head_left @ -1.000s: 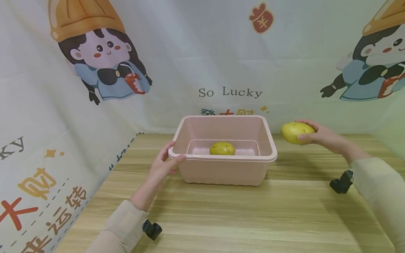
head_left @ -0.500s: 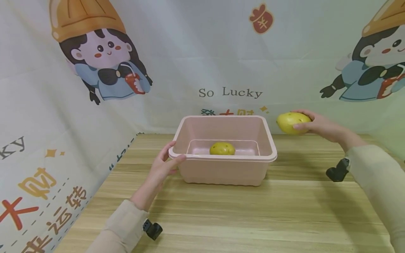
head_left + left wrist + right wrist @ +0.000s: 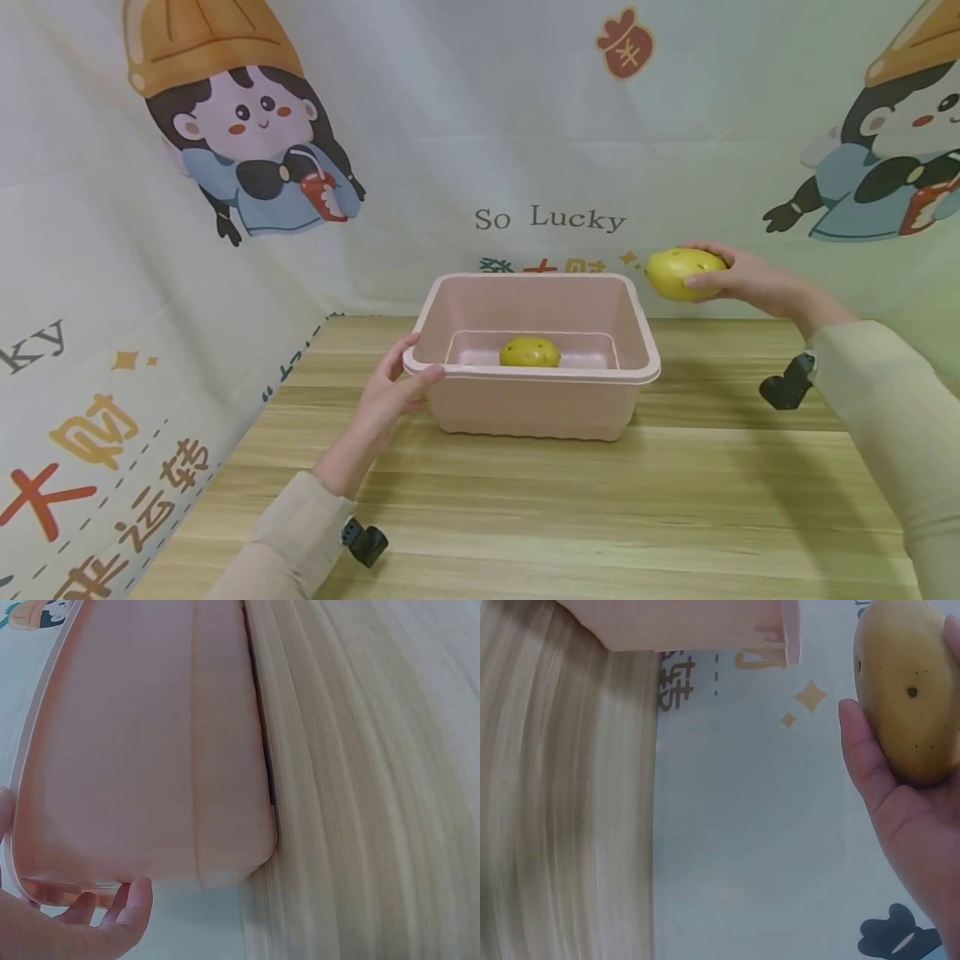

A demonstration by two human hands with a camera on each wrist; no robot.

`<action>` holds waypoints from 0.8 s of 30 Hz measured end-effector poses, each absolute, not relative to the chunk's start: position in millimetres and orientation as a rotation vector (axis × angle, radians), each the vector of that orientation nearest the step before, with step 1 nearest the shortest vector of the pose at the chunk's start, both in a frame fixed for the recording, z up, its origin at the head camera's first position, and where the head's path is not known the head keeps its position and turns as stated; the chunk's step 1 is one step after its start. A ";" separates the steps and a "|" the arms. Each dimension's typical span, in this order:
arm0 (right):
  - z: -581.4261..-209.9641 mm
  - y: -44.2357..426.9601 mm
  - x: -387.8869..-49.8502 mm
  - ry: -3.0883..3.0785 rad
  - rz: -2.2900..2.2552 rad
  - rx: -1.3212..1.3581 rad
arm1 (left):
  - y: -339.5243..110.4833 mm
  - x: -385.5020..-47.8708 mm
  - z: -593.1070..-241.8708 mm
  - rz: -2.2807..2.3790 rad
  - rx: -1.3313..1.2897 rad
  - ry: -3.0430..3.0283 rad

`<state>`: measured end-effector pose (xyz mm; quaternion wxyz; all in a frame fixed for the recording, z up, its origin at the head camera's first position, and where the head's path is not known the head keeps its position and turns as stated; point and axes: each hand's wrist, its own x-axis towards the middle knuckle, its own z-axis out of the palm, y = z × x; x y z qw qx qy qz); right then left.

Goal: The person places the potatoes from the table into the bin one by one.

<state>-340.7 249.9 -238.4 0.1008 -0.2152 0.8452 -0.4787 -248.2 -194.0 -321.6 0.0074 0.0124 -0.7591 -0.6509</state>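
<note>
A pink plastic bin [image 3: 532, 408] stands on the wooden table, and inside it lies a yellow potato [image 3: 529, 352]. My left hand [image 3: 386, 396] grips the bin's left rim near the front corner, thumb over the edge; in the left wrist view its curled fingers [image 3: 135, 907] touch the end wall. Up in the air, just right of the bin's back right corner, my right hand [image 3: 738, 279] holds a second yellow potato [image 3: 682, 273]. In the right wrist view that potato [image 3: 911, 690] shows small dark spots, with the thumb along its side.
The wooden table [image 3: 570, 517] spreads in front of and beside the bin. A white printed cloth [image 3: 420, 100] hangs behind and at the left. Small black devices sit at both wrists, one by the left cuff [image 3: 365, 542], one by the right cuff [image 3: 787, 383].
My right hand has risen and moved left with its potato, closer to the bin. The left hand keeps its grip on the rim, and the bin stays in place.
</note>
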 end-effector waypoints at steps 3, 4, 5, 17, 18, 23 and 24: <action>-235.4 247.6 -341.9 2.504 -1.403 -0.638 | -193.5 -248.1 -321.5 -2.047 0.032 -2.366; -234.4 246.9 -342.5 2.505 -1.398 -0.636 | -193.4 -248.0 -321.5 -2.049 0.031 -2.365; -233.2 246.0 -342.8 2.504 -1.399 -0.632 | -193.4 -248.0 -321.5 -2.052 0.031 -2.363; -220.5 232.0 -347.8 2.501 -1.367 -0.660 | -194.0 -247.6 -321.5 -2.061 0.035 -2.360; -219.9 230.6 -348.5 2.500 -1.364 -0.666 | -194.1 -247.7 -321.5 -2.061 0.032 -2.360; -217.6 223.2 -352.6 2.492 -1.363 -0.669 | -194.2 -247.6 -321.6 -2.051 0.028 -2.370; -217.3 221.9 -353.7 2.488 -1.364 -0.670 | -194.1 -247.5 -321.5 -2.049 0.028 -2.370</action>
